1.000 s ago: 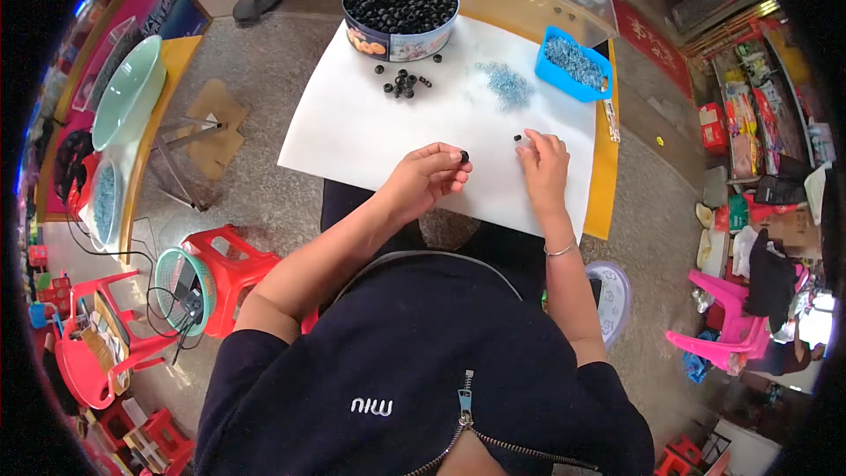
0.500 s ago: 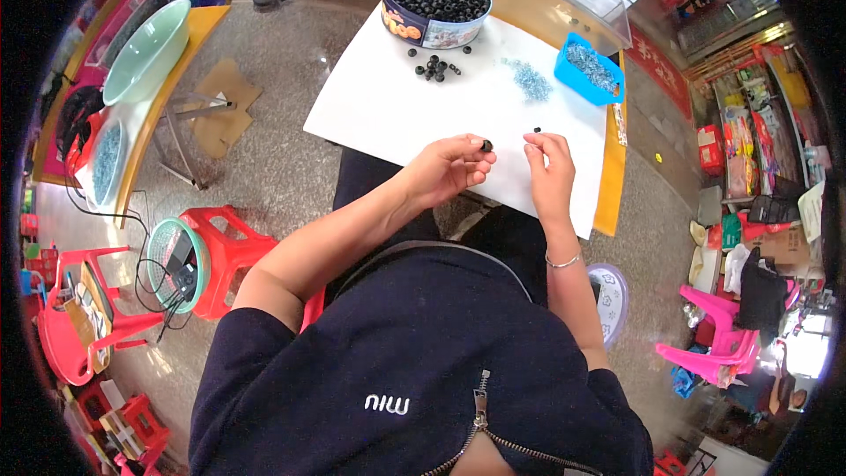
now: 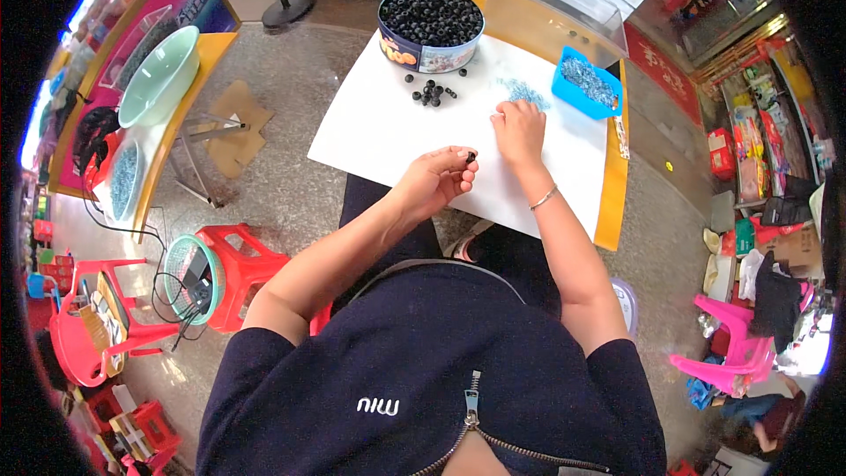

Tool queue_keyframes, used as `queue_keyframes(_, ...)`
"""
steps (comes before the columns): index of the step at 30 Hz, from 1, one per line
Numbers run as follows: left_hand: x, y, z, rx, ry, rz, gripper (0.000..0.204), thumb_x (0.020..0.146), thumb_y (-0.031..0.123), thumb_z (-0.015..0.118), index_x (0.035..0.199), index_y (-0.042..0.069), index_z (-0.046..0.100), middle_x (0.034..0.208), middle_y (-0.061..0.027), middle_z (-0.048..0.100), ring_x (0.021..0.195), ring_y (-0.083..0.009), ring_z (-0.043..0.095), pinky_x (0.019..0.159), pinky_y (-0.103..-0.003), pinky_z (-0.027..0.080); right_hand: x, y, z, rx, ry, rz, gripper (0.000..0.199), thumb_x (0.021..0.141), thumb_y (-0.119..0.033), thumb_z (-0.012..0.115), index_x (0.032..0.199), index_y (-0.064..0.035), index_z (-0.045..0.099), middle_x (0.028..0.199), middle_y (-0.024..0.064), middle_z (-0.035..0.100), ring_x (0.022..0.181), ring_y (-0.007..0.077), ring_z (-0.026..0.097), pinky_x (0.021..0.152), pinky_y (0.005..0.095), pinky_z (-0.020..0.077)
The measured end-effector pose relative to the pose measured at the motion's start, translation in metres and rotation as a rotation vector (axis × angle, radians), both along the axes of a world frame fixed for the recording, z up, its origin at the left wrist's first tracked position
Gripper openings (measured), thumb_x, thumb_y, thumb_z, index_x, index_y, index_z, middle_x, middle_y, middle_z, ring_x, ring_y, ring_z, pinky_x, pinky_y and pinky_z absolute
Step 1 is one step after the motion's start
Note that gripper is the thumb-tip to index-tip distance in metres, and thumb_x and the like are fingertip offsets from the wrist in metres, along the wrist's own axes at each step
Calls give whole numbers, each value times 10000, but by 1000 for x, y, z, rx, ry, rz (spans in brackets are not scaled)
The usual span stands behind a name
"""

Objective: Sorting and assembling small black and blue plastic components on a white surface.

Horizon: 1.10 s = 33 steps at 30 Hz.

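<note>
My left hand [image 3: 437, 178] is over the near edge of a white sheet [image 3: 370, 128], thumb and fingers pinched on a small round black part [image 3: 471, 158]. Farther forward, my right hand [image 3: 520, 134] reaches down to the near edge of a loose pile of tiny pale-blue pieces [image 3: 529, 95]. Its fingers are drawn together; whatever is between them is hidden. Several loose black parts [image 3: 432, 93] lie left of the pile. Behind them stands a round tin [image 3: 432, 60] heaped with the same kind of black parts.
A blue plastic tray [image 3: 585, 107] of pale-blue pieces sits at the sheet's right, before a clear plastic box [image 3: 555, 22]. On the left are a table with a pale green basin [image 3: 159, 79], a red stool [image 3: 247, 269] and a green basket [image 3: 196, 308] with cables.
My right hand has gone forward and left to the pale-blue pile. A small black piece at its fingertips no longer shows. My left hand still pinches its black part, slightly nearer to me.
</note>
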<state>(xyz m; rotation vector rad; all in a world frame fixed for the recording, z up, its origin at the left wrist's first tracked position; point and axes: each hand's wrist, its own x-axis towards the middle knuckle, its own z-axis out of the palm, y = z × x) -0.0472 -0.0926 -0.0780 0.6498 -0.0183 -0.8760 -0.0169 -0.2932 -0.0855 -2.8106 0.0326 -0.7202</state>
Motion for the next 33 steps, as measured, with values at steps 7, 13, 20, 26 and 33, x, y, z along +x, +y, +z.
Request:
queue_keyframes(7,14,2,19,122,-18,36,207,947,106,512,1103,-28,539,931,-78,600,751,-119,573,696,-241,505,-9,3,-3,267,-53,20,42,799,-75,605,764,-53,600,840,120,618,874,319,558,780,431,421)
queue_keyframes(13,33,-26,12,199,-20,45,213,957,86,505,1133,-28,539,950,-91,618,764,-127,593,700,-245,518,-39,7,26,1024,117,-11,67,829,-30,615,888,-7,635,868,58,640,754,162,587,707,284,469)
queue_keyframes(20,39,-48,15,187,-34,-4,184,950,85,530,1092,-27,564,935,-79,635,754,-123,601,714,-247,521,-58,7,49,1028,81,108,98,840,-7,617,932,-3,650,894,63,636,773,120,592,691,260,480)
queue_keyframes(26,41,-50,13,270,-200,-30,192,938,98,560,1078,-28,596,899,-46,632,750,-106,593,713,-243,511,-57,6,43,807,24,173,114,823,25,617,927,-11,645,888,88,628,763,163,609,687,270,492)
queue_keyframes(33,48,-41,13,332,-301,-160,230,937,94,552,1108,-55,581,911,-58,627,748,-111,578,724,-255,499,-60,2,43,1016,224,137,121,818,-39,663,919,-5,607,853,62,622,756,122,604,677,244,485)
